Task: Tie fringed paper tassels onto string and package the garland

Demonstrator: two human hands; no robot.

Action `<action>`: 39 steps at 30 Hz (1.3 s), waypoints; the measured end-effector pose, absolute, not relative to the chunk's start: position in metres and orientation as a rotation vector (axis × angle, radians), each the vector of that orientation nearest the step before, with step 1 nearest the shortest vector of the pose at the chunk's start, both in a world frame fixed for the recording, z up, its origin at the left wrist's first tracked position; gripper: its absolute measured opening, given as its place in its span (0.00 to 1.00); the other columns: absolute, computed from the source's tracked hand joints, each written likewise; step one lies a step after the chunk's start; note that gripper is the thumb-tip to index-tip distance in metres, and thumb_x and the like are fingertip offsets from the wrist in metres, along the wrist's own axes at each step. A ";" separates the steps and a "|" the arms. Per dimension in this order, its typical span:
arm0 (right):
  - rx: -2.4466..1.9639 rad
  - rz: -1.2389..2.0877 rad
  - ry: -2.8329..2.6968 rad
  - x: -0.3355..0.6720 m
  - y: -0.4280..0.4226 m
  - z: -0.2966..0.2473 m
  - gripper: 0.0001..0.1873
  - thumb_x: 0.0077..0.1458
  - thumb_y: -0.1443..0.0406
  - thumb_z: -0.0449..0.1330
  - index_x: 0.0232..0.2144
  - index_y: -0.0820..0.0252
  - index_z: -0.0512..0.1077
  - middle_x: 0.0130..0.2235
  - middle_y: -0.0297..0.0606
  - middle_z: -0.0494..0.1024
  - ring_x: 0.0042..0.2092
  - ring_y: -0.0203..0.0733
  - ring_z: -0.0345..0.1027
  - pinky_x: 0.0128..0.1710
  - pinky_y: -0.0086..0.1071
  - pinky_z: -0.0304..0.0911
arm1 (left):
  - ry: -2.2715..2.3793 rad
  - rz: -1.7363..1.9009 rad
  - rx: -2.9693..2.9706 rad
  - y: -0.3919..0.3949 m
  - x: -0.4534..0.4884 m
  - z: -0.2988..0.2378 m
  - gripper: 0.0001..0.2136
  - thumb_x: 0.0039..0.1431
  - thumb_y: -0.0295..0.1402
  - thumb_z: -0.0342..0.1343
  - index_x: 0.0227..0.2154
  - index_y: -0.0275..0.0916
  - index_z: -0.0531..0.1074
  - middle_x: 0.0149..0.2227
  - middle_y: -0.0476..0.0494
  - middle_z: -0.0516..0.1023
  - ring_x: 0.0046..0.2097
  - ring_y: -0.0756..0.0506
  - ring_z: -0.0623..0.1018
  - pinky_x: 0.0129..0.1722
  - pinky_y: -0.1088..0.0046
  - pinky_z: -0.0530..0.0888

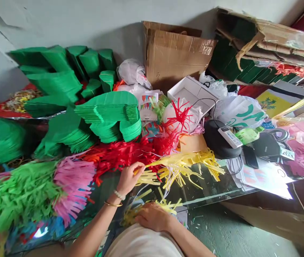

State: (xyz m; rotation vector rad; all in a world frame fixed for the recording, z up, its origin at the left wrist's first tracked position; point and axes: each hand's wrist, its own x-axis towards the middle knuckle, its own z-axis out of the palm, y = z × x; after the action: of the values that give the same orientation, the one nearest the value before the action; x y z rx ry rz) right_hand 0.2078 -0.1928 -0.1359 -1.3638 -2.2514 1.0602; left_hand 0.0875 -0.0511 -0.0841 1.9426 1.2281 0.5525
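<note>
Yellow paper fringe (180, 171), light and floppy, best held at its gathered end, lies across the glass worktop (208, 192), left hand (130, 178) fingers (138, 167) pinching that end, right hand (152, 217) flat on loose strips (141, 210) by the worktop's edge.

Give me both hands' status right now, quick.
Left hand: closed, pinching a yellow paper fringe.
Right hand: lying on yellow paper strips; whether it grips them cannot be told.

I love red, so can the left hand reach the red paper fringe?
Probably yes. The left hand sits just below the red paper fringe, nothing between them, though it holds yellow paper fringe.
</note>
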 end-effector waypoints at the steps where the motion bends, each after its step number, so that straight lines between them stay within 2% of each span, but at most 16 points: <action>1: -1.359 1.039 -2.251 0.216 -0.193 -0.125 0.11 0.56 0.65 0.60 0.24 0.56 0.77 0.24 0.34 0.78 0.30 0.39 0.71 0.32 0.28 0.62 | 1.219 0.532 1.961 -0.052 0.088 -0.083 0.11 0.62 0.41 0.51 0.33 0.41 0.74 0.30 0.48 0.82 0.31 0.47 0.81 0.31 0.76 0.72; 3: -1.404 0.933 -2.175 0.234 -0.193 -0.099 0.09 0.58 0.66 0.58 0.27 0.56 0.76 0.26 0.33 0.78 0.31 0.39 0.71 0.33 0.28 0.62 | 1.179 0.481 2.011 -0.056 0.089 -0.080 0.09 0.61 0.38 0.53 0.32 0.41 0.75 0.31 0.49 0.82 0.32 0.47 0.80 0.33 0.76 0.72; 6: -1.645 0.583 -1.853 0.258 -0.187 -0.066 0.10 0.63 0.68 0.53 0.34 0.57 0.75 0.32 0.37 0.78 0.35 0.41 0.70 0.37 0.32 0.62 | 1.045 0.427 2.043 -0.064 0.096 -0.075 0.09 0.62 0.36 0.53 0.31 0.41 0.75 0.34 0.48 0.81 0.37 0.47 0.79 0.40 0.74 0.72; 8: -1.711 0.372 -1.742 0.271 -0.178 -0.055 0.11 0.64 0.68 0.52 0.42 0.59 0.74 0.41 0.42 0.78 0.44 0.46 0.69 0.44 0.37 0.62 | 0.953 0.433 2.006 -0.070 0.103 -0.071 0.10 0.62 0.37 0.53 0.30 0.39 0.74 0.35 0.46 0.80 0.40 0.47 0.79 0.43 0.74 0.72; 10: -1.657 0.319 -1.801 0.280 -0.169 -0.052 0.13 0.64 0.68 0.53 0.49 0.58 0.71 0.47 0.44 0.76 0.52 0.49 0.65 0.51 0.43 0.58 | 0.888 0.432 1.971 -0.075 0.109 -0.067 0.10 0.63 0.37 0.53 0.30 0.38 0.74 0.36 0.45 0.80 0.41 0.47 0.78 0.43 0.73 0.72; 12: -1.600 0.387 -1.890 0.286 -0.162 -0.055 0.11 0.64 0.68 0.53 0.46 0.57 0.72 0.44 0.41 0.78 0.50 0.48 0.65 0.53 0.43 0.56 | 0.862 0.397 1.973 -0.078 0.113 -0.062 0.08 0.63 0.35 0.53 0.32 0.38 0.75 0.36 0.45 0.80 0.40 0.46 0.79 0.42 0.74 0.72; 16: -1.651 0.550 -1.927 0.292 -0.162 -0.062 0.10 0.65 0.66 0.54 0.33 0.57 0.73 0.32 0.37 0.78 0.38 0.43 0.67 0.42 0.37 0.59 | 0.912 0.237 2.049 -0.083 0.115 -0.055 0.07 0.63 0.33 0.53 0.37 0.40 0.76 0.32 0.48 0.82 0.34 0.47 0.80 0.34 0.76 0.70; 18: -1.646 0.595 -1.902 0.293 -0.166 -0.066 0.10 0.65 0.66 0.54 0.32 0.57 0.73 0.32 0.36 0.78 0.36 0.42 0.67 0.39 0.34 0.58 | 0.919 0.183 2.095 -0.084 0.116 -0.053 0.07 0.64 0.33 0.53 0.37 0.41 0.76 0.31 0.48 0.82 0.32 0.47 0.80 0.32 0.76 0.69; 23: -1.616 0.637 -1.746 0.294 -0.170 -0.076 0.12 0.64 0.66 0.54 0.30 0.57 0.75 0.28 0.36 0.77 0.32 0.40 0.67 0.36 0.31 0.59 | 0.889 0.145 2.139 -0.083 0.120 -0.049 0.06 0.62 0.32 0.55 0.38 0.41 0.75 0.35 0.47 0.83 0.35 0.47 0.80 0.33 0.77 0.68; 27: -1.533 0.599 -1.617 0.295 -0.172 -0.079 0.11 0.63 0.67 0.55 0.40 0.54 0.78 0.29 0.36 0.79 0.32 0.39 0.70 0.33 0.29 0.62 | 0.928 0.125 2.073 -0.082 0.126 -0.046 0.07 0.62 0.32 0.53 0.33 0.39 0.76 0.29 0.47 0.81 0.29 0.48 0.78 0.29 0.77 0.66; 29: -1.435 0.575 -1.607 0.295 -0.173 -0.080 0.14 0.62 0.69 0.56 0.45 0.52 0.77 0.29 0.35 0.80 0.32 0.39 0.71 0.34 0.29 0.64 | 0.935 0.125 1.952 -0.082 0.127 -0.044 0.07 0.60 0.32 0.54 0.31 0.38 0.77 0.28 0.46 0.81 0.29 0.47 0.78 0.29 0.78 0.68; 35: -1.235 0.457 -1.649 0.300 -0.176 -0.087 0.20 0.60 0.73 0.56 0.49 0.49 0.76 0.29 0.35 0.80 0.33 0.39 0.71 0.35 0.32 0.68 | 0.907 0.108 1.441 -0.084 0.125 -0.042 0.12 0.57 0.40 0.57 0.33 0.35 0.76 0.29 0.44 0.81 0.31 0.46 0.79 0.31 0.75 0.74; 39: -1.160 0.355 -1.763 0.305 -0.179 -0.090 0.24 0.60 0.74 0.54 0.54 0.50 0.73 0.35 0.38 0.82 0.39 0.42 0.73 0.40 0.35 0.71 | 0.836 0.085 1.246 -0.083 0.123 -0.039 0.16 0.53 0.44 0.62 0.35 0.34 0.75 0.31 0.43 0.82 0.34 0.45 0.80 0.36 0.71 0.76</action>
State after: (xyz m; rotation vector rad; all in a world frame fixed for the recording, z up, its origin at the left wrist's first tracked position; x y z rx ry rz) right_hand 0.3054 -0.1786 -0.0900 -1.1602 -1.7627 0.3548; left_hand 0.1233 -0.0827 -0.0393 1.2461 0.8361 0.0855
